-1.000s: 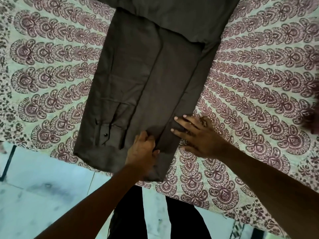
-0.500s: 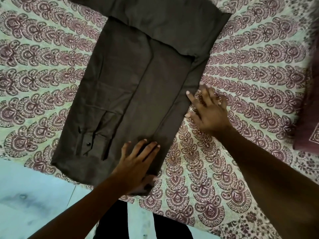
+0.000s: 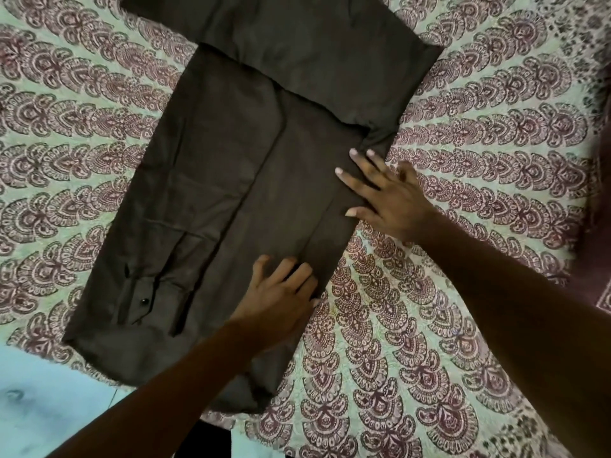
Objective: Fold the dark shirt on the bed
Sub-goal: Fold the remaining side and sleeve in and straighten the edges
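The dark shirt (image 3: 211,180) lies flat on the bed as a long folded strip, with a buttoned cuff at its lower left and a wider folded part across the top. My left hand (image 3: 281,299) rests flat on the strip's lower right part, fingers spread. My right hand (image 3: 390,196) presses flat on the shirt's right edge higher up, fingers straight and pointing left, its palm partly on the bedsheet.
The bed carries a pale green sheet (image 3: 463,110) with maroon paisley print. Its near edge runs along the bottom left, with light floor (image 3: 39,398) beyond. A maroon cloth (image 3: 598,252) shows at the right border.
My right hand slid up along the shirt's right edge, and its fingers now lie on the cloth. My left hand went from pinching the fabric to lying flat.
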`<state>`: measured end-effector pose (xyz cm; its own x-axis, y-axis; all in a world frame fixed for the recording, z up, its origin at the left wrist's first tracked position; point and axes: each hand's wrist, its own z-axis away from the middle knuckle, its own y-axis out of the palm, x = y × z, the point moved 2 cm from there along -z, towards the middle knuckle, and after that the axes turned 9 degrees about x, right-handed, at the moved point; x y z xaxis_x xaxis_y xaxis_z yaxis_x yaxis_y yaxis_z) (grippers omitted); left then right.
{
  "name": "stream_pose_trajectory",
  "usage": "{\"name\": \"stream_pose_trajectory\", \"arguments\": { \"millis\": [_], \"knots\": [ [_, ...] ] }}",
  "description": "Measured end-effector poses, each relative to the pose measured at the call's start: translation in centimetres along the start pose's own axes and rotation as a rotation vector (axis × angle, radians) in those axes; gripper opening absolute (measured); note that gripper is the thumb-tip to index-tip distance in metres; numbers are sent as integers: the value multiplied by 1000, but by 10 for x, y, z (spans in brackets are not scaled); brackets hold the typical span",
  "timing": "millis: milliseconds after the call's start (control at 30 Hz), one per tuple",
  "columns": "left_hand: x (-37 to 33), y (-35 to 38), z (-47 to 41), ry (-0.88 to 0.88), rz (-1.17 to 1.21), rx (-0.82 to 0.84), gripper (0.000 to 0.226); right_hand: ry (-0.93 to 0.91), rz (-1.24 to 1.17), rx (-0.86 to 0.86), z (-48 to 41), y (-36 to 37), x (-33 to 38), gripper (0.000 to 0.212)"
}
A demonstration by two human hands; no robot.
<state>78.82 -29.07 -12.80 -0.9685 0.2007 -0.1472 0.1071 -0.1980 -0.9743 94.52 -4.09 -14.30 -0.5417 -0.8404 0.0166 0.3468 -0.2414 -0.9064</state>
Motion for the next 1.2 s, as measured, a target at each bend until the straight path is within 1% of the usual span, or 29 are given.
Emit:
{"name": "stream_pose_trajectory", "arguments": {
  "millis": [67,167,233,400,467,533,633,700,733,767,833,867,900,967,1033,1067,1133,1200],
  "knots": [
    [1,-2,-29,-19,44,10,38,-14,25,-2,-9,-4,-12,74],
    [11,-5,-74,-16,117,88,61,-63,61,-6,-18,-9,-29,73],
    [22,-5,-97,-23,126,119,69,-79,78,-8,-26,-11,-39,73],
    [41,2,-114,-19,83,134,75,-128,70,12,-51,-29,-66,70],
    [41,4,-113,-29,98,121,75,-119,41,-40,-57,-38,-73,67],
    [39,4,-114,-34,118,111,74,-27,-36,-170,-62,-48,-84,63],
    [40,4,-115,-30,120,117,73,224,-260,-388,-72,-61,-108,50],
    [41,5,-116,-29,122,116,73,364,-333,-425,-83,-72,-127,47],
    [41,6,-116,-30,127,113,73,412,-354,-398,-91,-74,-140,47],
    [41,6,-116,-32,132,107,73,444,-394,-330,-99,-75,-153,49],
    [42,6,-117,-36,137,102,73,452,-562,-178,-115,-77,-177,54],
    [42,6,-117,-39,140,104,73,445,-599,-130,-123,-76,-188,54],
    [42,7,-117,-40,144,104,73,448,-586,-97,-129,-80,-195,51],
    [42,7,-118,-39,153,98,73,450,-616,-74,-140,-87,-209,42],
    [44,7,-118,-38,160,92,73,444,-751,-17,-146,-96,-212,35],
    [44,7,-119,-39,165,89,73,441,-771,7,-149,-100,-213,33],
    [44,5,-119,-37,172,93,73,436,-742,-15,-151,-107,-213,29],
    [45,6,-119,-35,179,98,74,432,-748,-93,-154,-113,-212,25]
  ]
}}
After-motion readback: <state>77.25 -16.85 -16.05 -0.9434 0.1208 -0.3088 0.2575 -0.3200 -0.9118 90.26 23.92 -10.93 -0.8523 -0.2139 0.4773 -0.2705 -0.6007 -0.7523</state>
